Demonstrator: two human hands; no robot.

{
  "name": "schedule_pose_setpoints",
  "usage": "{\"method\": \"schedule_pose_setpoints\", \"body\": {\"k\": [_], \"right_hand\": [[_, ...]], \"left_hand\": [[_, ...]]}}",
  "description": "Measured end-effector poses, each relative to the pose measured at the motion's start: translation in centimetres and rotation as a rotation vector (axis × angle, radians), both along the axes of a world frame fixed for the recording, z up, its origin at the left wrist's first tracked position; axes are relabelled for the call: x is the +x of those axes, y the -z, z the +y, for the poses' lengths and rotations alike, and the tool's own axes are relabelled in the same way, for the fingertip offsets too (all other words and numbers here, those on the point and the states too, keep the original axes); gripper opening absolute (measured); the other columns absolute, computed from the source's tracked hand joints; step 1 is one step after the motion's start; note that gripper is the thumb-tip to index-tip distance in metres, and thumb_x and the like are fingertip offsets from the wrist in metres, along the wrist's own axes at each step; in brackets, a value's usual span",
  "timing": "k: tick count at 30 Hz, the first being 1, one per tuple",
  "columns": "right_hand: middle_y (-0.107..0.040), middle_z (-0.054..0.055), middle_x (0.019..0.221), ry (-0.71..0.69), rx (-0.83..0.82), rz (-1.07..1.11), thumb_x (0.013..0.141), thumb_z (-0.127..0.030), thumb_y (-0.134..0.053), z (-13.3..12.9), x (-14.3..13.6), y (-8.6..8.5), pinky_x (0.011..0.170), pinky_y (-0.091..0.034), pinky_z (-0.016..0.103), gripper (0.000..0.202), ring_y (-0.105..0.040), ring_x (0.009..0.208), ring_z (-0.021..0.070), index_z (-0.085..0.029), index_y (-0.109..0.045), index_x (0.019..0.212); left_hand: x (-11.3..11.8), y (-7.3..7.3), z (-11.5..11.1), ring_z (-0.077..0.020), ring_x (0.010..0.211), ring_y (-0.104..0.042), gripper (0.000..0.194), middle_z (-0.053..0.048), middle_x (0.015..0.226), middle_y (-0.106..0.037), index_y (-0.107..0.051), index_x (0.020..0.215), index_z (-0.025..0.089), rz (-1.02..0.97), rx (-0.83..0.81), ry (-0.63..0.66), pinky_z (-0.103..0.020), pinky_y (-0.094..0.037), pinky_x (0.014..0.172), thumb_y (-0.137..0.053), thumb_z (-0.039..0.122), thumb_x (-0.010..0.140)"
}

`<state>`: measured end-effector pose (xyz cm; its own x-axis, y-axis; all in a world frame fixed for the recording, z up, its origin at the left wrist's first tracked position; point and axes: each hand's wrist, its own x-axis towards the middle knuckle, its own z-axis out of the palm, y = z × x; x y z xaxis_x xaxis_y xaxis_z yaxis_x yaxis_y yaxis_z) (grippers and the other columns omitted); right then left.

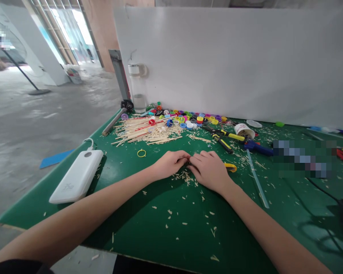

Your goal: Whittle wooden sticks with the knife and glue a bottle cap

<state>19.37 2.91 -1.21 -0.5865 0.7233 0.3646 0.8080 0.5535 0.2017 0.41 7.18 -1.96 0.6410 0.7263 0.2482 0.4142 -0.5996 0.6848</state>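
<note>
My left hand (pixel 171 164) and my right hand (pixel 210 170) meet fingertip to fingertip, low over the green table (pixel 160 217). The fingers of both are curled and closed, and what they pinch between them is hidden. Under the fingertips lies a small heap of wood shavings (pixel 185 176). A yellow-and-black tool handle (pixel 231 167) shows just past my right hand; whether that hand touches it I cannot tell. Left of my left hand, a thin yellow ring (pixel 141 153) lies flat on the table.
Thin wooden sticks (pixel 143 129) are piled at the back left, beside colourful bottle caps (pixel 188 125). Yellow-and-black pliers (pixel 223 144), a tipped white cup (pixel 244 130), a glue gun (pixel 258 147) and a clear glue stick (pixel 257 179) lie rightward. A white power bank (pixel 77 177) is at left.
</note>
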Motion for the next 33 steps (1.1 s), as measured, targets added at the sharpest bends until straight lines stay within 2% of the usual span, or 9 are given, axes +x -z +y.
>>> {"method": "schedule_pose_setpoints", "body": {"k": [4, 9, 17, 27, 33], "right_hand": [[-0.062, 0.003, 0.079, 0.0, -0.002, -0.001, 0.093, -0.031, -0.042, 0.05, 0.05, 0.13, 0.071, -0.025, 0.033, 0.021, -0.047, 0.079, 0.019, -0.019, -0.058, 0.086], [-0.062, 0.005, 0.078, 0.028, 0.048, 0.016, 0.094, -0.031, -0.04, -0.2, 0.03, 0.11, 0.072, -0.026, 0.034, 0.024, -0.047, 0.079, 0.0193, -0.018, -0.058, 0.085], [-0.063, 0.003, 0.08, 0.001, -0.039, 0.005, 0.093, -0.03, -0.042, 0.23, -0.03, -0.08, 0.071, -0.025, 0.033, 0.019, -0.049, 0.078, 0.0183, -0.02, -0.057, 0.087], [-0.061, 0.005, 0.078, 0.03, 0.057, 0.0, 0.094, -0.031, -0.04, -0.31, 0.1, 0.16, 0.074, -0.025, 0.035, 0.024, -0.047, 0.079, 0.0193, -0.018, -0.058, 0.083], [-0.061, 0.004, 0.077, 0.031, 0.054, 0.002, 0.093, -0.03, -0.041, -0.13, 0.03, -0.03, 0.073, -0.025, 0.034, 0.023, -0.046, 0.077, 0.019, -0.019, -0.057, 0.082]], "left_hand": [[-0.03, -0.15, -0.07, -0.0153, 0.088, -0.065, 0.027, -0.004, 0.1, -0.07, -0.061, 0.109, 0.019, 0.026, 0.006, -0.004, -0.026, -0.05, 0.076, -0.04, 0.021, 0.092], [-0.03, -0.47, -0.16, -0.016, 0.094, -0.064, 0.03, -0.003, 0.107, -0.069, -0.064, 0.11, 0.021, 0.01, 0.063, 0.003, -0.028, -0.049, 0.083, -0.041, 0.018, 0.091], [-0.17, -0.37, -0.01, -0.0143, 0.091, -0.065, 0.032, -0.001, 0.104, -0.07, -0.065, 0.11, 0.023, -0.025, 0.041, 0.0, -0.025, -0.049, 0.08, -0.04, 0.017, 0.091], [-0.2, -0.06, -0.07, -0.0135, 0.083, -0.065, 0.022, -0.003, 0.092, -0.069, -0.057, 0.103, 0.018, -0.082, -0.01, -0.036, -0.025, -0.05, 0.074, -0.041, 0.016, 0.089], [-0.24, -0.45, 0.05, -0.0146, 0.086, -0.061, 0.02, -0.004, 0.094, -0.066, -0.061, 0.095, 0.018, -0.041, 0.062, -0.047, -0.027, -0.049, 0.077, -0.044, 0.014, 0.086]]}}
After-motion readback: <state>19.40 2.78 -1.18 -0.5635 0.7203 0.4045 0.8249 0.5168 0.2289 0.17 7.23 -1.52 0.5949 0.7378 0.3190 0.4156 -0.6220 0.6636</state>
